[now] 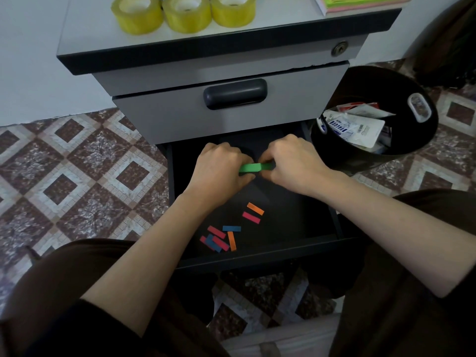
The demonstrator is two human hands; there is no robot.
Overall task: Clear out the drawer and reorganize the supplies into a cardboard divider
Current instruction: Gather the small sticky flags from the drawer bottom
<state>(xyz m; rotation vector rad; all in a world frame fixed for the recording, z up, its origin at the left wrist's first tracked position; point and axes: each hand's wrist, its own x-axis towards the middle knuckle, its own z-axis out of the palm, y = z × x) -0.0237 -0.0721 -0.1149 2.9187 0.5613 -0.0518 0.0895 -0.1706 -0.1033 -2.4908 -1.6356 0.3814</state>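
The bottom drawer (337, 220) of a grey cabinet stands pulled out, its inside dark. Over its middle, my left hand (219, 171) and my right hand (293, 163) both pinch a small stack of green strips (253, 168), one hand at each end. On the drawer floor nearer to me lie several loose strips: an orange one (255, 208), a red one (251, 217), a blue one (231, 228), and a small overlapping heap of red, blue and orange strips (219, 242). No cardboard divider is in view.
A black bin (401, 83) with packets inside stands on the tiled floor right of the drawer. The drawer above (231, 117) is closed. On the cabinet top sit three yellow tape rolls (184, 12) and a pad of coloured paper (360, 2). My knees flank the drawer.
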